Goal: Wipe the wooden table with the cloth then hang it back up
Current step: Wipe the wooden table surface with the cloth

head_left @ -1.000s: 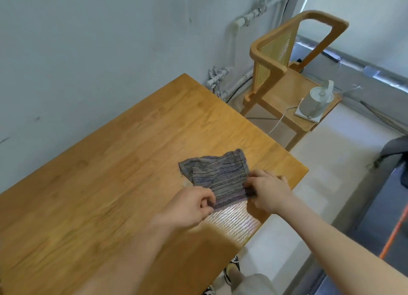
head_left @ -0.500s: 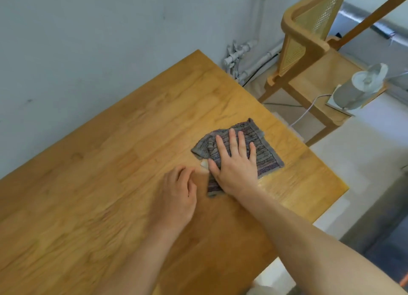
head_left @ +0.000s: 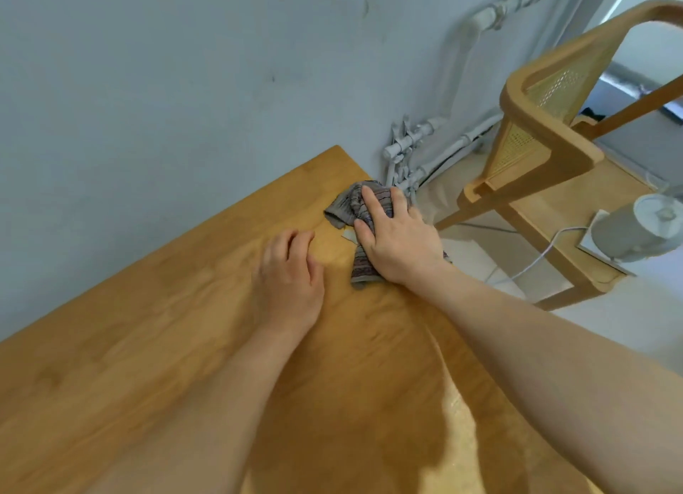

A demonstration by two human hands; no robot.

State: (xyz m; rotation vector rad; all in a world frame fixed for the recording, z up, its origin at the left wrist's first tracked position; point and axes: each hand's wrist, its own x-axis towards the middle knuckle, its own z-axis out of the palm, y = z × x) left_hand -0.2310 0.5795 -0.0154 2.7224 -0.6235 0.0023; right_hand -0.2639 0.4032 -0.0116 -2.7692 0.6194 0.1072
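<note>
Table: honey-coloured wooden table with a plank-grained top (head_left: 155,345), its long edge close to a pale grey-blue painted wall (head_left: 184,68); its far corner lies at upper centre of the view.
Cloth: grey woven cloth with thin purple and dark stripes (head_left: 349,203), bunched on the tabletop just short of the far corner; one rumpled end shows beyond the fingertips, another strip emerges below the heel of the palm, near the table's right edge.
Right hand: right hand (head_left: 397,242) lies palm-down on the cloth, fingers (head_left: 373,203) extended and slightly spread, pressing the fabric flat against the wood rather than curling round it; bare forearm runs in from the lower right.
Left hand: left hand (head_left: 290,275) rests on bare wood just beside the cloth and apart from it, fingers loosely bent, holding nothing.
Label: small pale rectangular tag (head_left: 349,235) on the tabletop at the cloth's edge, between the two hands; whether it belongs to the cloth cannot be told.
Chair: light wooden chair with a woven cane back panel (head_left: 543,138), standing beyond the table's right end.
Appliance: small white cylindrical device on a white square base (head_left: 635,231), set on the chair seat, with a white cord trailing to the floor.
Pipes: grey-painted pipes and valves (head_left: 410,142) along the wall behind the table's far corner.
</note>
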